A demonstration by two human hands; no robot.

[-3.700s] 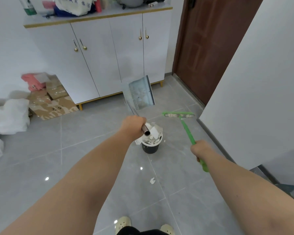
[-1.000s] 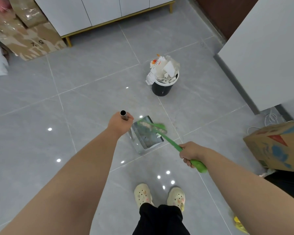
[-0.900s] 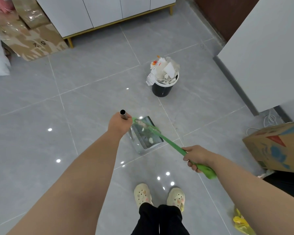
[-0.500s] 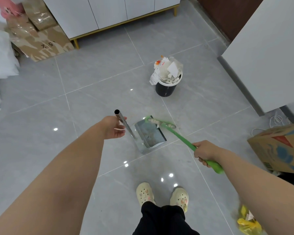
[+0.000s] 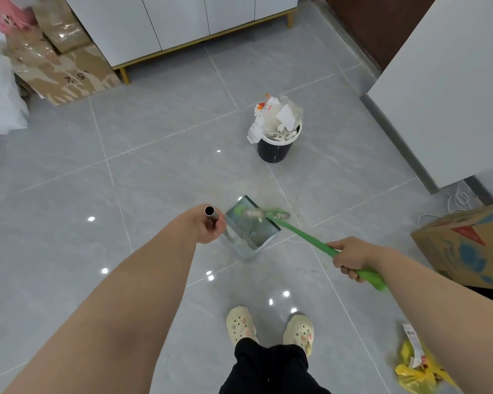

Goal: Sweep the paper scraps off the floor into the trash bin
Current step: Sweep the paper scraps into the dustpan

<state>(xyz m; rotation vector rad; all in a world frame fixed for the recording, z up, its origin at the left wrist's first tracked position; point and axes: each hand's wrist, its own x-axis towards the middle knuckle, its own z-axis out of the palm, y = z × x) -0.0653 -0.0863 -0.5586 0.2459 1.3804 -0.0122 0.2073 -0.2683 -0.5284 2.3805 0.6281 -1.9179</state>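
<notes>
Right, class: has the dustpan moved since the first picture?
Yes: down and back toward the person. The dustpan was held up at the trash bin; now it rests on the floor short of it.

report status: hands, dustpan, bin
Left hand grips dustpan handle, right hand grips green broom. Broom head at dustpan mouth. Trash bin heaped above rim.

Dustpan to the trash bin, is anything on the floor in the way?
Nothing visible. Only bare grey floor lies between the dustpan and the trash bin. The bin is already heaped with paper above its rim.
</notes>
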